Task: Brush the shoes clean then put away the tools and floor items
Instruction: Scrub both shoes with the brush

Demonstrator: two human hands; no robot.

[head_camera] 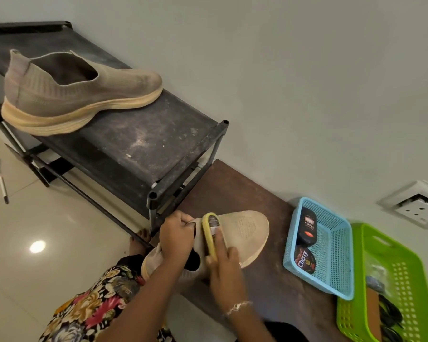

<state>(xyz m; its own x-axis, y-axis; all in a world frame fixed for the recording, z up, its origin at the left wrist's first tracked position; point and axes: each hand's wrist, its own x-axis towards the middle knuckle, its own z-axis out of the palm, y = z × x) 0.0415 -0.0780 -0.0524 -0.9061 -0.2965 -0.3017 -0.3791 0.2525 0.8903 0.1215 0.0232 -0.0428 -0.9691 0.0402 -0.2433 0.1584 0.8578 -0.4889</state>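
Lower centre: beige knit slip-on shoe (247, 230) lies on brown wooden bench (232, 188).
L hand (177, 234): fingers curled, gripping shoe collar.
R hand (223, 265): forearm angled up-frame, fingers wrapped round yellow-backed brush (208, 240), which is pressed on shoe upper.
Matching 2nd shoe (72, 92): upper left, on black fabric rack (146, 149).

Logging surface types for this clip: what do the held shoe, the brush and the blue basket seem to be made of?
The held shoe has a knit fabric upper, matte beige with a visible weave; its pale sole looks like foam or rubber. The brush is probably plastic, going by its smooth yellow edge; the bristles are hidden. The blue basket looks like moulded plastic, with fine mesh walls and a solid rim.
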